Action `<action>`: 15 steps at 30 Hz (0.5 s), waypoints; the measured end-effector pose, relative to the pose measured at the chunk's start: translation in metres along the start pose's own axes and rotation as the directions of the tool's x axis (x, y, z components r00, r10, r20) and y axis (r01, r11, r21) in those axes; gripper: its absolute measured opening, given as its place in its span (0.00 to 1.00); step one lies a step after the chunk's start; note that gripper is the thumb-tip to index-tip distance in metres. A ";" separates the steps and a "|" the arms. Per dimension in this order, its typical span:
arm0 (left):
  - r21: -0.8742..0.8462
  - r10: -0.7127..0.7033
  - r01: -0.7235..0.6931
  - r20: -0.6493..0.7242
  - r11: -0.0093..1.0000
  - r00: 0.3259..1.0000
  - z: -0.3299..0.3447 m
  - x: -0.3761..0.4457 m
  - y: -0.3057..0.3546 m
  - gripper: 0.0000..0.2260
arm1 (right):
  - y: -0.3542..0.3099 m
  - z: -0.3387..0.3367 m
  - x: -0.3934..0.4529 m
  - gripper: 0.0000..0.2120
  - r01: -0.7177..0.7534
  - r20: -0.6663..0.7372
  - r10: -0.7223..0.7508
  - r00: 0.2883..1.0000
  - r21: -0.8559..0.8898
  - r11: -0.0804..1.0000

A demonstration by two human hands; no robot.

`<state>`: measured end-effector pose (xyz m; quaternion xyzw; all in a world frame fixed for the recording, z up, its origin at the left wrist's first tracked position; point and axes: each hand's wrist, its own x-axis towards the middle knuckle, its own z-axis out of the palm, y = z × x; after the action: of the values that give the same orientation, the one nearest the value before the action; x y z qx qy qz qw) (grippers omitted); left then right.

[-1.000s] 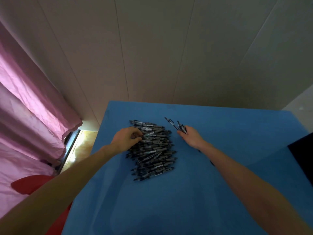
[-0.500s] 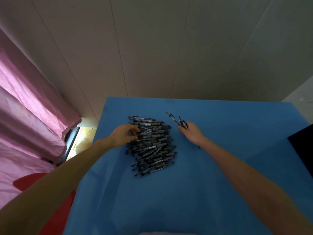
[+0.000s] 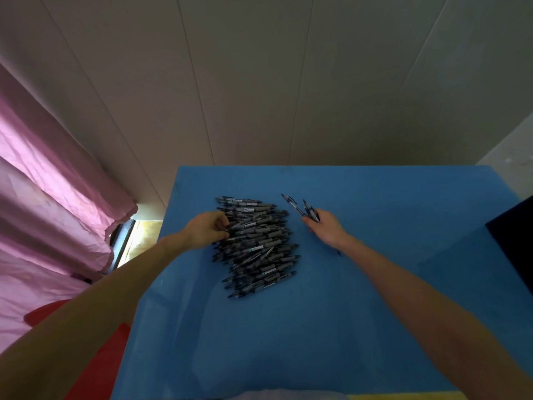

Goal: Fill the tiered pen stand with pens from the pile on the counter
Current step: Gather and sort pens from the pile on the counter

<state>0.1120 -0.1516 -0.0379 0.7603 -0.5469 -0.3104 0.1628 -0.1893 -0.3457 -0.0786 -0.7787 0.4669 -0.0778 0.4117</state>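
- A pile [image 3: 258, 246] of dark pens with grey grips is lying on the blue worktop [image 3: 360, 313], left of its middle and toward the far half.
- Most pens in the pile are lying with their long axes running left to right, stacked side by side in a band stretching from far to near; those at the near end are tilting, right ends pointing slightly farther away.
- The left hand [image 3: 206, 230] is resting on the pile's far-left edge, fingers curling down onto the pens; whether it is actually pinching one cannot be told.
- The right hand [image 3: 328, 230] is lying just right of the pile, apart from it, and is gripping a few pens [image 3: 310, 212] between its fingers.
- Those held pens are sticking out beyond the fingertips, long axes running from the hand toward the far left, tips pointing away from the person.
- A dark end is showing below the right wrist, likely the rear of a held pen, though it is too small to be sure.
- Both forearms are reaching in from the near corners of the view.
- A pink curtain [image 3: 43, 212] is hanging left of the worktop, and a pale panelled wall [image 3: 288, 82] is standing behind it.
- A dark object [image 3: 516, 241] is cutting into the right edge.
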 end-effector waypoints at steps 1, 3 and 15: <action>-0.006 -0.003 0.003 -0.005 1.000 1.000 0.000 0.000 0.000 0.09 | -0.001 0.000 -0.001 0.14 -0.002 0.000 0.002 1.000 0.001 1.000; -0.026 0.002 -0.003 -0.028 1.000 1.000 0.000 0.001 0.000 0.09 | -0.001 -0.001 -0.002 0.14 -0.005 0.006 0.005 1.000 0.007 1.000; -0.127 0.067 -0.100 -0.246 0.987 0.967 -0.019 -0.009 0.012 0.08 | 0.000 -0.017 -0.022 0.16 -0.050 -0.010 0.050 0.999 0.060 0.997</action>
<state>0.1143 -0.1486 -0.0136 0.7555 -0.5317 -0.2458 0.2934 -0.2095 -0.3376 -0.0617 -0.7537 0.4861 -0.0858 0.4338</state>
